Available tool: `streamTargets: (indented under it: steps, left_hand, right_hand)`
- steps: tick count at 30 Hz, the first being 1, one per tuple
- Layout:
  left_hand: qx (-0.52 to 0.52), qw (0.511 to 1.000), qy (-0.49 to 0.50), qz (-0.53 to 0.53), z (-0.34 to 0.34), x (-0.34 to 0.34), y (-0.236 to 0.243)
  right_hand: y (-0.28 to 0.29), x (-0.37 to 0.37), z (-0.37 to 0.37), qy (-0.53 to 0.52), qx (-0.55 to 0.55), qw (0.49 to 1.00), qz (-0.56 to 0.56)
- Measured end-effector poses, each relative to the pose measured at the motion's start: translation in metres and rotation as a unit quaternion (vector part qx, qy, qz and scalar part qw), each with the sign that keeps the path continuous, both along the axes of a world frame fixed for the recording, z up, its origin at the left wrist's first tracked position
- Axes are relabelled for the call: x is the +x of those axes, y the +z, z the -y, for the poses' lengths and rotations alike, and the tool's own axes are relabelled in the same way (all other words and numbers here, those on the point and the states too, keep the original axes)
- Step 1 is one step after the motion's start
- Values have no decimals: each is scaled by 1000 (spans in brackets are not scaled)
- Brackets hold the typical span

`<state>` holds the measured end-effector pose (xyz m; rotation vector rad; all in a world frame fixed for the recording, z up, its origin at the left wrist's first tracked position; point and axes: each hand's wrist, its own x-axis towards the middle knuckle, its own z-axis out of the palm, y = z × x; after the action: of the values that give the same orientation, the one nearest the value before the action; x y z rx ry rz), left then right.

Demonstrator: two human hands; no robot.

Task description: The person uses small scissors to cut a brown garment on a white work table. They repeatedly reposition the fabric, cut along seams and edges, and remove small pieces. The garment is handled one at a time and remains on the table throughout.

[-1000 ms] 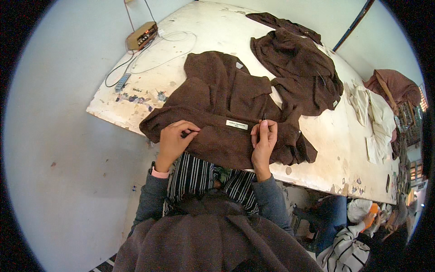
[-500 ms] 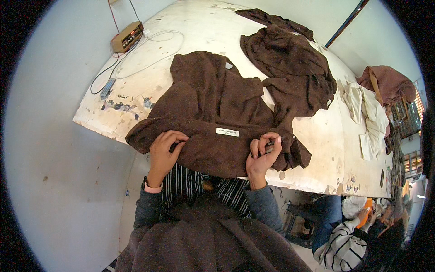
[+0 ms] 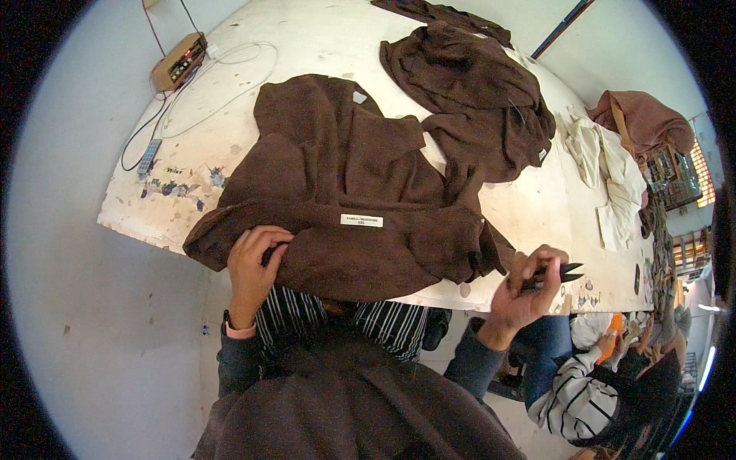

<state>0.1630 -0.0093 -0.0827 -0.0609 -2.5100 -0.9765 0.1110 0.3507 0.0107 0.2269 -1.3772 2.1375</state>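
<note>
A dark brown garment (image 3: 337, 180) lies spread over the near part of the table, a white label (image 3: 362, 221) showing on its near band. My left hand (image 3: 253, 264) pinches the cloth at the garment's near left edge, thumb against curled fingers. To the right of the garment, above the table's front edge, my right hand (image 3: 527, 297) is closed around small black thread snips (image 3: 569, 271). Their pointed blades stick out rightward between my fingers, and the handles are hidden in the palm.
More brown garments (image 3: 468, 84) are heaped further back. White cloth (image 3: 613, 184) and a reddish-brown bundle (image 3: 644, 123) are on the right. A small box with wires (image 3: 180, 61) and a remote control (image 3: 149, 156) are at the left. A person in a striped top (image 3: 579, 399) sits at the lower right.
My right hand has moved rightward off the garment, and the snips' blades now show in it. My left hand stays on the left edge. The whole view has shifted slightly.
</note>
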Motion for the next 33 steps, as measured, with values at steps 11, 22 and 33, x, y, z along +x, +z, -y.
streamTargets:
  steps: [11, 22, 33]
  left_hand:
    - [-16, 1000, -7, -8, 2, -1, 0]
    - [-75, 997, 6, -8, -42, -12, 57]
    - [-179, 916, -346, -92, -128, -107, 13]
  right_hand:
    - [-5, 18, 26, 24, 420, 899, 120]
    - [-75, -42, 6, 95, 452, 861, 212]
    - [-86, -38, 8, 60, 467, 866, 165]
